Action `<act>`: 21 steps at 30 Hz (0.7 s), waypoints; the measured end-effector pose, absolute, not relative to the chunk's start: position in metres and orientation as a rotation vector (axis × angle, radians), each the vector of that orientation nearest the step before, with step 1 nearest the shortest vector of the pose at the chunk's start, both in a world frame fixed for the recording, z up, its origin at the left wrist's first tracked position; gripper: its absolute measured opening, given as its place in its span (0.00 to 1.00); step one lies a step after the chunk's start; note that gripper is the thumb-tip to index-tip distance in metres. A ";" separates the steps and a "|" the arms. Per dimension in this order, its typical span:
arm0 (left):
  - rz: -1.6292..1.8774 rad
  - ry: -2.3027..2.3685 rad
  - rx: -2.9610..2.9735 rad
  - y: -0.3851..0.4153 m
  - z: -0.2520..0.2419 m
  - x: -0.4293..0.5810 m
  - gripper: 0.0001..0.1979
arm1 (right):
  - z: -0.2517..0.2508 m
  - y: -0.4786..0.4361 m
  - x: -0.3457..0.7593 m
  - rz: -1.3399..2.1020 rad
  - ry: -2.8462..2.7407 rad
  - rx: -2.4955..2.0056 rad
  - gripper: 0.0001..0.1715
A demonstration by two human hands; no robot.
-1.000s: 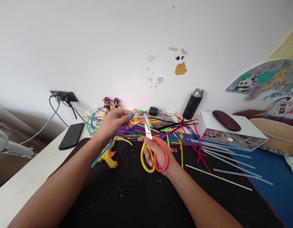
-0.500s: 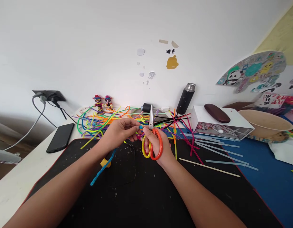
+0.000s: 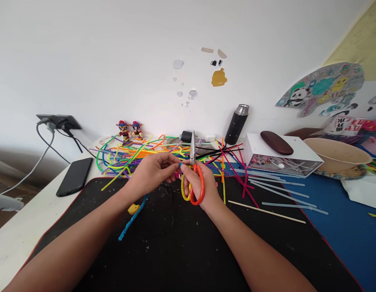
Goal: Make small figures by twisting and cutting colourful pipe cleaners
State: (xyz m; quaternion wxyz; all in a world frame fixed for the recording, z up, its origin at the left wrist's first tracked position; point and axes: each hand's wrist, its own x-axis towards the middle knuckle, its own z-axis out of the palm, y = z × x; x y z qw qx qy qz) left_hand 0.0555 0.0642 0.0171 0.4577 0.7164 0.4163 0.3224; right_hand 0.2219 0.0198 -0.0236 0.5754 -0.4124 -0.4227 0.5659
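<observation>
My left hand (image 3: 156, 172) is closed in a pinch on a blue pipe cleaner (image 3: 133, 221), whose long end hangs down below the hand. A small blue bit shows at the fingertips, where both hands meet. In my right hand (image 3: 203, 182) are scissors (image 3: 193, 152) with one red-orange and one yellow handle loop, blades together and pointing up. My right thumb and fingertips touch the blue end too. Something pink lies partly hidden beneath the fingertips. Near the hanging blue end a small yellow piece (image 3: 133, 209) rests on the black mat (image 3: 182, 247).
Many coloured pipe cleaners (image 3: 124, 158) are heaped behind my hands. Further right are a black flask (image 3: 236, 125), a white box (image 3: 251, 150), clear glue sticks (image 3: 282, 190) and a thin wooden stick (image 3: 267, 212). A phone (image 3: 74, 176) lies at left, near two small figures (image 3: 123, 130).
The view has shifted slightly. Both hands stay together at the blue end, and the left fingertips now cover more of it. The scissors remain in my right hand.
</observation>
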 end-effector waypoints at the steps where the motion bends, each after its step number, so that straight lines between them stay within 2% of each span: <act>1: 0.791 1.020 1.765 0.064 0.017 0.056 0.12 | -0.024 0.020 0.222 1.325 -0.993 -0.964 0.22; 15: 0.769 1.003 1.799 0.064 0.018 0.056 0.10 | -0.024 0.019 0.223 1.333 -1.007 -0.987 0.20; 21: 0.804 1.018 2.015 0.060 0.014 0.060 0.09 | -0.027 0.021 0.223 1.401 -0.866 -0.956 0.17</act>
